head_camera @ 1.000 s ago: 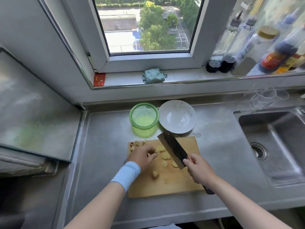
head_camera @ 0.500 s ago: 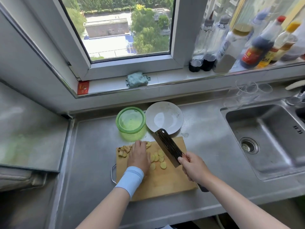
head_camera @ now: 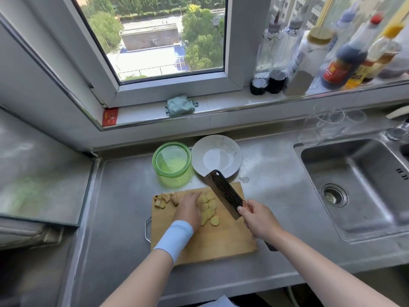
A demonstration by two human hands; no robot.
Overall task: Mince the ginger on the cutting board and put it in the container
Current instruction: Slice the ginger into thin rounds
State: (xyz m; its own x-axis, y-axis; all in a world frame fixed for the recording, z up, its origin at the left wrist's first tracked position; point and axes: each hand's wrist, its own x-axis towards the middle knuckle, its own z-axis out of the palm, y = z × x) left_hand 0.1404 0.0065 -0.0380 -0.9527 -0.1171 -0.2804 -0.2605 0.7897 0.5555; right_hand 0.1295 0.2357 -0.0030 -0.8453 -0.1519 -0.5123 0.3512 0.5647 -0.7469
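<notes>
My left hand (head_camera: 189,207) lies palm down on the cutting board (head_camera: 221,242), fingers stretched out flat and gripping nothing. Its right edge sits against the ginger slices (head_camera: 209,207), which lie overlapping in a loose row on the board, just to the right of my knuckles and between my two hands. A pale blue wristband (head_camera: 174,237) wraps that wrist.

My right hand (head_camera: 259,220) is curled tight round the handle of the knife (head_camera: 223,192). The broad dark blade slants away from this hand, up and to the left, with the slices just beside its left face. Its far corner reaches over the near rim of the plate (head_camera: 218,156). I cannot tell whether the edge touches the board.

Past my left hand and a little to its left, near the board's far corner, lies a small heap of browner ginger trimmings (head_camera: 164,199). Straight beyond my left fingertips, off the board on the steel counter (head_camera: 124,196), stands the green container (head_camera: 171,161) with its top open, the plate right beside it. The sink (head_camera: 358,185) lies well off to the right of my knife hand
</notes>
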